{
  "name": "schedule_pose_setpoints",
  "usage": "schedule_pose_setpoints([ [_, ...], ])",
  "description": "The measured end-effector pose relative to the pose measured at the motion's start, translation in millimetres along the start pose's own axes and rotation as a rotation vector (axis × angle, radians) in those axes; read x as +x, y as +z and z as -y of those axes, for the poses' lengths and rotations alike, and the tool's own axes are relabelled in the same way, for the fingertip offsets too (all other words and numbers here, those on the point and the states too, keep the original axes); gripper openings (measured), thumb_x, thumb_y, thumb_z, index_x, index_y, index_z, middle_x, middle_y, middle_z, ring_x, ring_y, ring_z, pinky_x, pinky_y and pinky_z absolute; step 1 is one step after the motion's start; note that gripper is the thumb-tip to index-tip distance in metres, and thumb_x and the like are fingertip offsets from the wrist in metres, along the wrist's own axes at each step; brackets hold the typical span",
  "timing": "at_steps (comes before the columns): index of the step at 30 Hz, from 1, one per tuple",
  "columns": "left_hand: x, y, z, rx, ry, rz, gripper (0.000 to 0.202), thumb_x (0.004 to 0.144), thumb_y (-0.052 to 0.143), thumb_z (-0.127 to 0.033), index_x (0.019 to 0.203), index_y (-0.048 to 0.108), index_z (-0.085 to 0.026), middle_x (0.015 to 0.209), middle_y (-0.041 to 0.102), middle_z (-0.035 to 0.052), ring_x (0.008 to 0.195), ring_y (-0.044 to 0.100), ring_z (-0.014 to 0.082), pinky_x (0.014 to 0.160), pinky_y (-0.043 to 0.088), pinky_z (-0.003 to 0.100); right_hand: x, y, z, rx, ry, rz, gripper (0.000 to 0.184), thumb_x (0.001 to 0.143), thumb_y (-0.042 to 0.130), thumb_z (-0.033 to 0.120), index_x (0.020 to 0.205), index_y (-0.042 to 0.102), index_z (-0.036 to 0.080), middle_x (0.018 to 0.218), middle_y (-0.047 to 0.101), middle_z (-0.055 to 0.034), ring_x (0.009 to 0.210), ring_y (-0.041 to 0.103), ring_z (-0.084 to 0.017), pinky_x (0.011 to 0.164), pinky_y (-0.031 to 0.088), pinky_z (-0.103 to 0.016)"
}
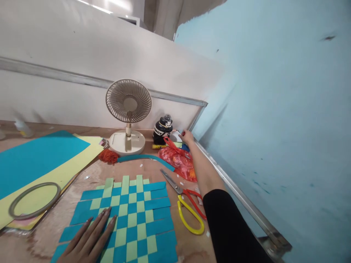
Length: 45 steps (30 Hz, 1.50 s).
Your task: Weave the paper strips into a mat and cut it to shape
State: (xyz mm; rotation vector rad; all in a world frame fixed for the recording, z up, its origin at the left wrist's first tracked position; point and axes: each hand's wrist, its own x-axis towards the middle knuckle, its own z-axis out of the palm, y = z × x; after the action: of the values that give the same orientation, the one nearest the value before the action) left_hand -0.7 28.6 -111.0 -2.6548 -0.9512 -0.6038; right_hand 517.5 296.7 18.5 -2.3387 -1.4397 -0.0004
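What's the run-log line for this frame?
left hand: flat on woven paper mat | right hand: near black bottle, grasp unclear | scissors: on table

Dark capitals that looked like "ERGY", the third letter possibly a C, ran along a pale band on the black bottle [161,134]; the word's start was turned from view. A round mark farther along was too small to read, as was the marking on the yellow tube [158,147] at its foot.
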Motion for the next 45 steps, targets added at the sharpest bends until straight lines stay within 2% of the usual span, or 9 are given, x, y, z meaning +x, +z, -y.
schedule_pose_setpoints([
  [8,10,-11.3,3,-0.004,0.026,-0.073,0.095,0.084,0.045,-0.077,0.161,0.019,-0.028,0.153,0.049,0.003,0.136,0.051,0.0267,0.109,0.035,0.035,-23,-54,-3,0.293,-0.092,-0.466,0.012,0.09,0.058,0.027,0.082,0.059,0.018,0.08,0.059,-0.0038,0.081,0.054,-0.019,0.079,0.042,-0.033],
  [17,13,-28.6,-4,-0.087,-0.013,0.02,0.088,0.088,0.05,-0.071,0.16,0.022,-0.028,0.161,0.032,0.0068,0.145,0.039,0.0305,0.12,0.024,0.043,-84,-127,-11,0.837,-0.22,-0.854,0.041,0.082,0.061,0.061,0.078,0.047,0.022,0.072,0.042,0.0041,0.068,0.041,-0.014,0.067,0.038,-0.028],
  [20,19,-41.8,0,-0.159,-0.047,0.007,0.082,0.089,0.052,-0.069,0.158,0.028,-0.032,0.163,0.029,0.0066,0.148,0.032,0.0336,0.122,0.017,0.052,-117,-135,3,1.024,-0.242,-0.798,0.046,0.078,0.065,0.065,0.079,0.047,0.023,0.068,0.038,0.0061,0.062,0.039,-0.012,0.058,0.034,-0.025],
  [23,45,-70.7,6,-0.402,-0.264,0.04,0.063,0.095,0.044,-0.062,0.148,0.049,-0.027,0.161,0.035,0.0076,0.148,0.033,0.0334,0.12,0.026,0.053,-152,-132,22,1.182,-0.266,-0.629,0.045,0.075,0.07,0.062,0.077,0.047,0.024,0.065,0.04,0.0072,0.057,0.039,-0.01,0.051,0.032,-0.023],
  [27,125,-120.8,1,-0.981,-0.533,0.091,0.06,0.092,0.041,-0.068,0.121,0.071,-0.025,0.139,0.062,0.0083,0.131,0.054,0.0313,0.111,0.041,0.047,-192,-111,56,1.343,-0.295,-0.383,0.042,0.071,0.076,0.056,0.078,0.05,0.024,0.069,0.049,0.0062,0.06,0.047,-0.01,0.053,0.039,-0.022],
  [30,193,-136.5,-18,-1.334,-0.563,0.076,0.065,0.089,0.038,-0.07,0.076,0.074,-0.018,0.092,0.077,0.0124,0.096,0.07,0.0294,0.09,0.054,0.04,-215,-85,82,1.433,-0.285,-0.238,0.044,0.067,0.077,0.059,0.077,0.05,0.025,0.075,0.058,0.0045,0.066,0.055,-0.013,0.059,0.048,-0.026],
  [36,254,-110.6,-55,-1.395,-0.526,-0.034,0.031,0.081,0.054,-0.04,0.063,0.063,-0.017,0.068,0.071,0.0077,0.069,0.066,0.0197,0.072,0.054,0.029,-251,-52,90,1.458,-0.204,-0.064,0.04,0.07,0.075,0.061,0.081,0.06,0.025,0.076,0.069,-0.0007,0.074,0.065,-0.022,0.072,0.055,-0.038],
  [41,264,-89.6,-50,-1.369,-0.573,-0.152,0.026,0.08,0.053,-0.038,0.065,0.062,-0.019,0.07,0.07,0.0058,0.077,0.067,0.0216,0.077,0.052,0.031,-270,-68,59,1.494,-0.172,-0.024,0.055,0.076,0.06,0.076,0.106,0.062,0.029,0.123,0.07,-0.0053,0.12,0.062,-0.027,0.098,0.052,-0.044],
  [45,273,-77.7,-53,-1.383,-0.548,-0.156,0.027,0.081,0.054,-0.041,0.069,0.063,-0.018,0.072,0.07,0.0053,0.078,0.068,0.0227,0.08,0.053,0.034,-286,-75,52,1.352,-0.289,-0.013,0.055,0.066,0.081,0.055,0.111,0.062,0.028,0.125,0.068,-0.0047,0.121,0.061,-0.026,0.1,0.05,-0.041],
])
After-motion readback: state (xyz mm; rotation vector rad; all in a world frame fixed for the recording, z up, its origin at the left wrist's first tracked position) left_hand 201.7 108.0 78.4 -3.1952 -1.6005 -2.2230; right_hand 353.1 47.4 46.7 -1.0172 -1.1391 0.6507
